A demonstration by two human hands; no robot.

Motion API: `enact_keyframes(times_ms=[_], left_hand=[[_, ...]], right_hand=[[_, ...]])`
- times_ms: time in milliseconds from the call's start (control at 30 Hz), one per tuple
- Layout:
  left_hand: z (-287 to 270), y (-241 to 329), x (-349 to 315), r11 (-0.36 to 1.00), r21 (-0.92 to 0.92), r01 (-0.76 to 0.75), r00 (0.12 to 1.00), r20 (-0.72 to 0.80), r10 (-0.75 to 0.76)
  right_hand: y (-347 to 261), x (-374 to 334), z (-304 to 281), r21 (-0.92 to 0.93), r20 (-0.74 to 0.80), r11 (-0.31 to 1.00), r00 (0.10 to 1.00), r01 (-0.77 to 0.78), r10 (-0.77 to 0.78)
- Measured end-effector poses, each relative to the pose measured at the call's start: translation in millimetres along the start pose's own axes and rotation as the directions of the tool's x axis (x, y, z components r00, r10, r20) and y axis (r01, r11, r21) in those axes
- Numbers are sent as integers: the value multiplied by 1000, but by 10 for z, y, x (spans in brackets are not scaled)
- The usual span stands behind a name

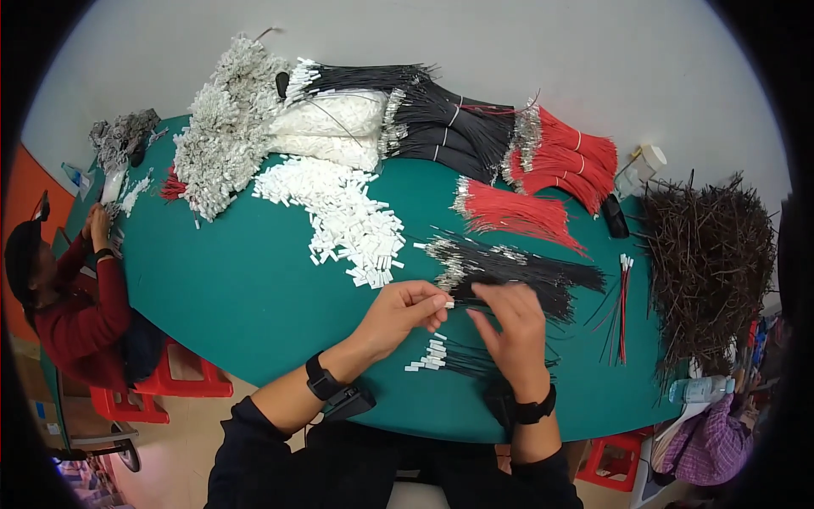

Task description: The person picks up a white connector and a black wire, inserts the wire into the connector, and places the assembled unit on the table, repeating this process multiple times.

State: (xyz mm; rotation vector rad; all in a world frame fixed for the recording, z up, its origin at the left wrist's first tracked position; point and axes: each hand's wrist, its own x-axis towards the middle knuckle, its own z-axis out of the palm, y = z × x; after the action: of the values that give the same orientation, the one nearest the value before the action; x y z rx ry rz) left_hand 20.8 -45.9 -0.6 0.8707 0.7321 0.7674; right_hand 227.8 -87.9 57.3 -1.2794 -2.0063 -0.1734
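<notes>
- At the far left, a co-worker (85,314) in a dark red top and black cap sits at the green table (212,288), arms reaching toward its edge.
- Right of them, on the far side, rises a tall heap of white connectors (225,127).
- Next come clear bags (331,131) packed with white pieces, and nearer, a broad scatter of loose white housings (343,216).
- The left hand (403,314) reaches in from the near side, thumb and forefinger pinched narrow on a small white connector housing (448,304). The housing sits right at the fingertips, its free end pointing right, toward the other hand.
- Nearer than this grip lies a small group of black wires (471,358) with white housings on their left ends.
- At the far side, black wire bundles (454,127) are stacked with bands around them.
- The right hand (513,331), motion-blurred, is just right of the pinched housing, thumb and forefinger apart; I cannot tell whether anything lies behind the fingers.
- Beyond it spread black terminal-ended wires (526,276), then loose red wires (517,216) and banded red bundles (564,157).
- Farther right are a few red and black leads (625,310), then a brown tangled heap (708,263).
</notes>
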Motion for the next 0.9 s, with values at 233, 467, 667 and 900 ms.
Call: enact_keyframes(times_ms=[233,467,667,900], left_hand=[[-35,-2,-48,999,37,9,1000,12,-10],[-35,10,-57,999,50,-7,1000,3,6],[-6,26,-45,991,118,-57,998,-1,57],[-14,17,-49,993,116,-38,999,-16,40]], right_hand=[[-40,-109,21,434,218,844,946,-314,240],[5,-147,110,352,167,896,960,-270,224],[8,-132,103,356,151,897,964,-261,220],[-21,-119,81,366,169,889,959,-277,229]])
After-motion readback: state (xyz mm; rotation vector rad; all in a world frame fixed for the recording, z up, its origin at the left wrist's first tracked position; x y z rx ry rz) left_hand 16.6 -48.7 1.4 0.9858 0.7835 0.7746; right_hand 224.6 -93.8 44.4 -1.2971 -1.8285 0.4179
